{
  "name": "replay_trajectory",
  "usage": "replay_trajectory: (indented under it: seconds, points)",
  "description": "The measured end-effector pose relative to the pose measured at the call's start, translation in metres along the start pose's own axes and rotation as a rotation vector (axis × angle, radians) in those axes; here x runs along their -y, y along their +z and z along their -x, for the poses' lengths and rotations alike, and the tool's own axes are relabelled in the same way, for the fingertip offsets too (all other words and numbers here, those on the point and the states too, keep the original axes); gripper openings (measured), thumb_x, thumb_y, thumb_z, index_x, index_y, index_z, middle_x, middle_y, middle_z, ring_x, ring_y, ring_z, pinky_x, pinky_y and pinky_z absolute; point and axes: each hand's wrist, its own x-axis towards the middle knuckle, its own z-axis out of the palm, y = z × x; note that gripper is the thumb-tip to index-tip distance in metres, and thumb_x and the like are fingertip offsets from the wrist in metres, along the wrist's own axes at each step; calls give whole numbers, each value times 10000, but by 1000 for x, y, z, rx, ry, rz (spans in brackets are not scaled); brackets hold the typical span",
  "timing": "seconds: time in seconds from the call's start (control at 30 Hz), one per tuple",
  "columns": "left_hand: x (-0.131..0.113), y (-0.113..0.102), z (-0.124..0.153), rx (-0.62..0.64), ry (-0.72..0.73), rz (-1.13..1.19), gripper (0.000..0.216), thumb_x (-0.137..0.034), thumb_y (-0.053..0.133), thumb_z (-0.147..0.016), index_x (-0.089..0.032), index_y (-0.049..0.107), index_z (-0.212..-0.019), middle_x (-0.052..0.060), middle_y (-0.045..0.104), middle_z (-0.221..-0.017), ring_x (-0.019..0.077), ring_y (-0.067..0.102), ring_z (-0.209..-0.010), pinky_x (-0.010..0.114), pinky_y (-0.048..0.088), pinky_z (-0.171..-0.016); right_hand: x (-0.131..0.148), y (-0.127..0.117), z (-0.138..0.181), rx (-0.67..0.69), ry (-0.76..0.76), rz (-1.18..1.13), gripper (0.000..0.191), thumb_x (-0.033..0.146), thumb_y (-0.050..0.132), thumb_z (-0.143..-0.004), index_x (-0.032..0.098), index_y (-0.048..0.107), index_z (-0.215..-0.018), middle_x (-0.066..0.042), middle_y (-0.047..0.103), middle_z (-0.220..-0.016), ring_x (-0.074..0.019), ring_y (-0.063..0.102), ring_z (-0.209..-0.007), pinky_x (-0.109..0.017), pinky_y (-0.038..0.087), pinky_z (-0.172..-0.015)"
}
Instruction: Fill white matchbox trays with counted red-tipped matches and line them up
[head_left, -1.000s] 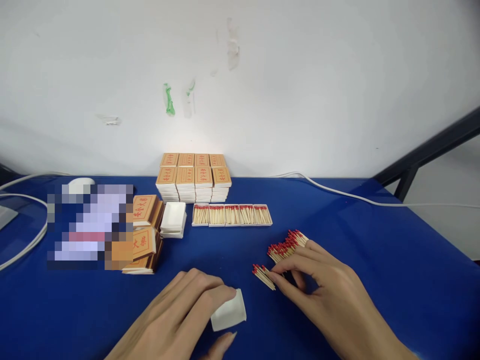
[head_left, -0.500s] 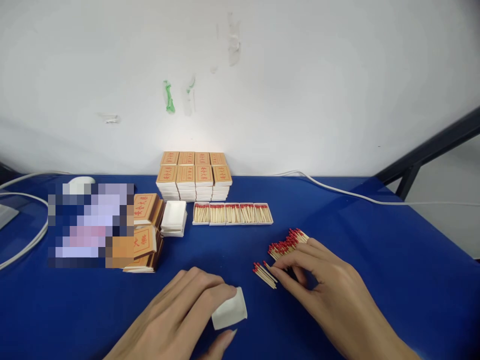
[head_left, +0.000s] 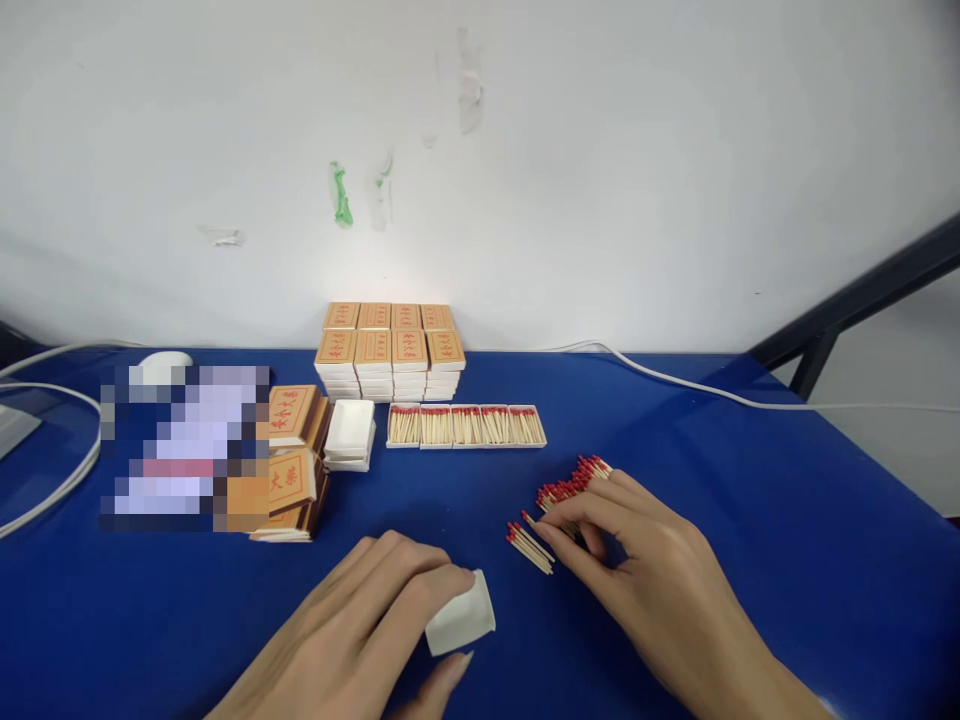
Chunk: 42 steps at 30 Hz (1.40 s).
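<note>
- Currently, the left hand [head_left: 360,620] is curled over the empty tray [head_left: 461,618], fingers on top and thumb at its near edge. The tray lies on the blue table [head_left: 750,520], well in front of the row of filled trays [head_left: 465,425]
- The right hand [head_left: 645,570] is half open, with its fingertips on the small bundle of matches [head_left: 531,545], in front of that row and slightly to its right. Whether any match is actually pinched cannot be told
- The loose pile of matches [head_left: 574,482] lies between the bundle and the row's right end, partly under the fingers
- Risk: a loose pinch would likely let the sticks fan out or roll
- Risk: a hard squeeze could crush the thin tray wall
- Risk: a dragged wrist could scatter the pile
</note>
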Motion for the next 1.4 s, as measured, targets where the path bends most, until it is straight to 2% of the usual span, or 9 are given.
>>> replay_trajectory:
  seconds: [0.17,0.33,0.5,0.93,1.17,1.4]
  points:
    - [0,0,-3,-4,23,-35,418,-169,693,-1054,-285,612,-1448,36,789,-1272,212,821,-1107,354,692,-1058,1,0,0,17,9,-21,172,269,778,-1076,284,777,-904,35,634,-737,-165,623,-696,-294,501,-611]
    - [-2,0,-8,-64,71,-89,297,-197,600,-1106,-251,635,-1395,49,809,-1203,213,838,-1045,323,719,-944,1,0,-1,21,27,-40,194,274,774,-1077,280,768,-884,30,640,-745,-168,626,-695,-299,492,-596]
    - [-2,-1,-7,-53,72,-103,316,-179,565,-1110,-259,612,-1412,35,825,-1195,220,845,-1055,377,712,-993,0,0,-1,21,31,-41,197,287,760,-1090,284,767,-893,34,648,-756,-166,640,-694,-300,491,-592]
    - [-4,0,-11,-66,94,-122,265,-185,513,-1132,-263,614,-1366,27,834,-1146,226,852,-999,394,719,-938,1,-1,-2,30,31,-39,201,331,733,-1112,287,772,-920,30,631,-751,-165,629,-679,-295,491,-590]
    - [-2,0,-9,-65,81,-125,289,-196,535,-1128,-261,617,-1397,36,832,-1171,232,849,-1024,400,713,-966,10,0,-2,-4,-9,-78,83,360,785,-1079,290,748,-1057,65,570,-722,-148,578,-627,-300,490,-608]
    - [-1,0,-9,-67,78,-120,293,-195,542,-1127,-260,618,-1402,38,828,-1174,232,849,-1013,402,717,-954,13,-2,-1,13,2,-87,41,336,752,-1089,296,742,-1088,55,595,-741,-156,610,-660,-307,521,-654]
